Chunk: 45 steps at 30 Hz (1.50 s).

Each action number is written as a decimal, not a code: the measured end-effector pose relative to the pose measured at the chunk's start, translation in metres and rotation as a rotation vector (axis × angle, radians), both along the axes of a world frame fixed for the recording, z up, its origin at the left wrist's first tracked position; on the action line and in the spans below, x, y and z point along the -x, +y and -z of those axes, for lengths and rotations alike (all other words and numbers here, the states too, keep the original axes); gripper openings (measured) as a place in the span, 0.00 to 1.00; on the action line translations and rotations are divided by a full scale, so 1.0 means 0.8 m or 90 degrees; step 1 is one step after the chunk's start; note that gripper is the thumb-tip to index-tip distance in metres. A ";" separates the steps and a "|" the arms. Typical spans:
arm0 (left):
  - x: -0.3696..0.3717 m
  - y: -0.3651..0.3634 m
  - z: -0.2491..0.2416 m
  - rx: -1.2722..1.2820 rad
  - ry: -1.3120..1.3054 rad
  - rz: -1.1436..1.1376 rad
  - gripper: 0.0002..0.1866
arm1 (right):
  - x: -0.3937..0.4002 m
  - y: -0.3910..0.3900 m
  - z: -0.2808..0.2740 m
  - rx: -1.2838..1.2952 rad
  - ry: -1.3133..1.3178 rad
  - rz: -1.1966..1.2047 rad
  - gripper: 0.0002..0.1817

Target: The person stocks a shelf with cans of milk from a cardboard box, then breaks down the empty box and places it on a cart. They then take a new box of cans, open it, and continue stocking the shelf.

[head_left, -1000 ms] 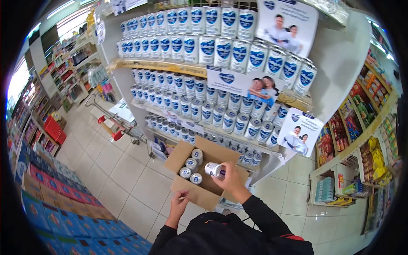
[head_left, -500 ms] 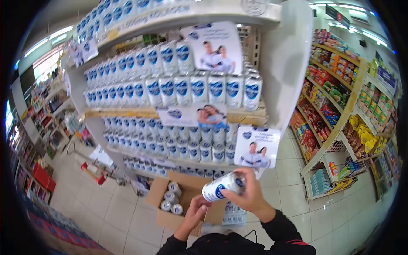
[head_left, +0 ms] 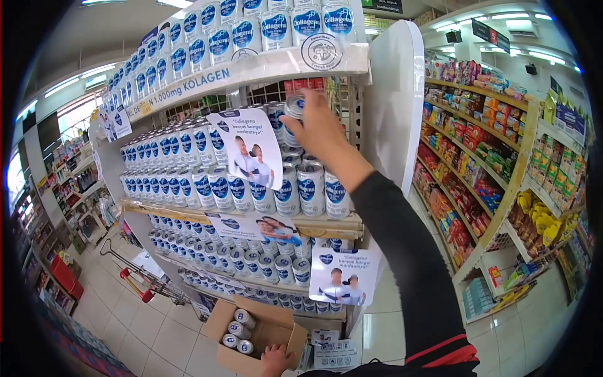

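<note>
At the upper shelf, my right hand (head_left: 320,125) is closed around a white and blue can (head_left: 293,116), held upright above the row of cans at the shelf's right end. Rows of similar cans (head_left: 217,188) stand beside and below it, partly behind a hanging promotional card (head_left: 248,147). Low in the view, my left hand (head_left: 276,359) rests at the near right edge of an open cardboard box (head_left: 229,362), its fingers bent over the rim. Several cans (head_left: 239,330) lie in the left part of that box.
Another promotional card (head_left: 342,276) hangs at the lower right of the shelf unit, beside its white side panel (head_left: 396,94). A red-handled trolley (head_left: 147,283) stands at the left. Snack shelves (head_left: 477,151) run along the right. Printed cartons (head_left: 336,354) lie beside the box.
My right hand has lifted the can from over the box to the upper shelf. My left hand has left the can and moved down to the box edge. The view has tilted up.
</note>
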<state>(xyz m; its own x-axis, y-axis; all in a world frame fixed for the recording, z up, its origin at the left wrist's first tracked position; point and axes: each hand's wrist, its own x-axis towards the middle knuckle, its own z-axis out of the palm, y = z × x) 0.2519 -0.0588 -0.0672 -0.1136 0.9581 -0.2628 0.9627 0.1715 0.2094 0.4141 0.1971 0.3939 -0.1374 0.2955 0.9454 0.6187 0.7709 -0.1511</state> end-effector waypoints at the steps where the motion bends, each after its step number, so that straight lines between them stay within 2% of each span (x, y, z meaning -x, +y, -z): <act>1: -0.008 -0.004 -0.006 -0.042 0.003 -0.016 0.28 | 0.009 0.015 -0.007 0.084 0.005 -0.021 0.31; 2: -0.012 -0.005 -0.009 -0.083 0.005 -0.032 0.20 | 0.017 0.029 -0.011 0.081 0.007 -0.027 0.31; 5: -0.003 -0.007 -0.003 -0.144 -0.013 0.009 0.23 | 0.035 0.053 -0.026 0.254 -0.064 -0.021 0.34; 8: 0.005 -0.009 0.019 -0.186 -0.020 0.023 0.24 | 0.050 0.089 -0.031 0.231 -0.098 -0.026 0.32; 11: -0.008 -0.009 -0.021 -0.107 -0.018 -0.033 0.24 | 0.059 0.107 -0.036 0.260 -0.141 -0.022 0.31; 13: -0.016 -0.006 -0.035 -0.127 -0.032 -0.051 0.24 | 0.063 0.110 -0.039 0.333 -0.180 -0.017 0.29; 16: -0.017 -0.006 -0.026 -0.156 -0.026 -0.064 0.23 | 0.068 0.120 -0.035 0.352 -0.216 -0.035 0.28; 18: -0.017 -0.004 -0.025 -0.164 -0.006 -0.064 0.23 | 0.073 0.128 -0.029 0.326 -0.215 -0.037 0.28; 21: -0.017 -0.002 -0.032 -0.067 -0.040 -0.088 0.25 | 0.078 0.134 -0.026 0.285 -0.216 -0.030 0.28; 26: -0.018 -0.005 -0.037 -0.136 -0.034 -0.064 0.25 | 0.089 0.135 -0.024 0.289 -0.215 -0.028 0.27; 29: -0.019 -0.006 -0.039 -0.169 -0.053 -0.059 0.25 | 0.089 0.134 -0.029 0.363 -0.221 -0.039 0.25; 36: -0.010 -0.006 -0.023 -0.165 -0.043 -0.023 0.25 | 0.090 0.159 -0.021 0.317 -0.227 -0.065 0.22; 38: -0.014 -0.006 -0.033 -0.145 -0.059 -0.061 0.25 | 0.089 0.158 -0.020 0.320 -0.218 -0.076 0.22; 40: -0.020 -0.006 -0.046 -0.122 -0.053 -0.073 0.25 | 0.085 0.146 -0.023 0.345 -0.237 -0.074 0.28; 45: -0.014 -0.008 -0.021 -0.141 -0.036 -0.083 0.25 | 0.078 0.127 -0.023 0.353 -0.235 -0.069 0.32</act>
<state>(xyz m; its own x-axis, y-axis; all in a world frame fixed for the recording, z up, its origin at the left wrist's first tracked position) 0.2630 -0.0651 -0.0501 -0.2311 0.9712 -0.0578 0.9213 0.2375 0.3080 0.3519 0.2988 0.4120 -0.4788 0.6900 0.5428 0.6293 0.7009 -0.3358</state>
